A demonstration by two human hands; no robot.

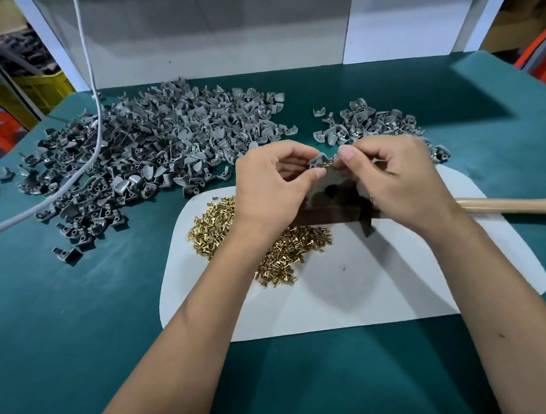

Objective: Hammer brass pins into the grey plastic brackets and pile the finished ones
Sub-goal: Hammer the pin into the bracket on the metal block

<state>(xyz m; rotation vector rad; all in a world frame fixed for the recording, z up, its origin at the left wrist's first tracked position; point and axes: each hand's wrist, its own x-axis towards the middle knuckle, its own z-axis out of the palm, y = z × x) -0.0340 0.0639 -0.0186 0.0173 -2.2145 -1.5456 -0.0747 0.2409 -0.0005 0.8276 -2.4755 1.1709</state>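
Left hand (274,182) and right hand (395,177) pinch one grey bracket (318,161) between them

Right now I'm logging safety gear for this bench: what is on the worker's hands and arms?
Nothing protective shows. The left hand and right hand are bare, without gloves. Both forearms are bare to the bottom edge of the picture, with no sleeves, watch or wristband. Nails are short and unpainted. Whether a ring is worn cannot be told.

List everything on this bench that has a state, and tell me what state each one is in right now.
Left hand: pinching a grey bracket.
Right hand: fingers pinched at the same bracket.
Big bracket pile: loose, left of the hands.
Small bracket pile: heaped behind the right hand.
Brass pins: loose heap on the white mat.
Wooden handle: lying flat, not held.
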